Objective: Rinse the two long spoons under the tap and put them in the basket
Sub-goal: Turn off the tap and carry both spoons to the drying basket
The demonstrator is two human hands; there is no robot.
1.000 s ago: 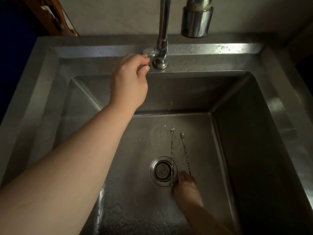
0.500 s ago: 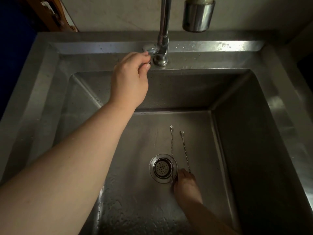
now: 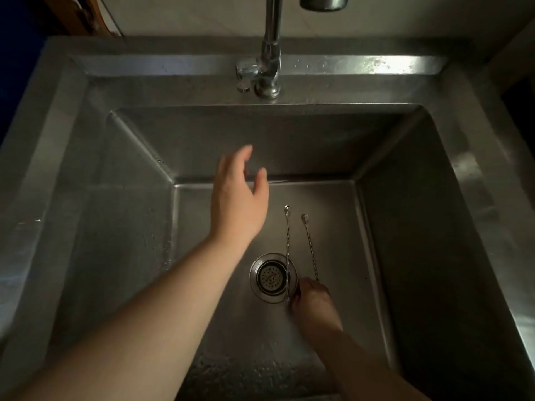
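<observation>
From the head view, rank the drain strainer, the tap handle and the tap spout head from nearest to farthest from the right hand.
Measured from the right hand, which holds the two long spoons:
1. Drain strainer, just to its left on the sink floor.
2. Tap handle, on the back ledge.
3. Tap spout head, at the top edge, farthest.

No readable text, label, brand, number or sign shows anywhere in view.

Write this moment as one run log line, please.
left hand: open, empty, over sink | right hand: holding two long spoons beside drain | tap: no water visible
</observation>
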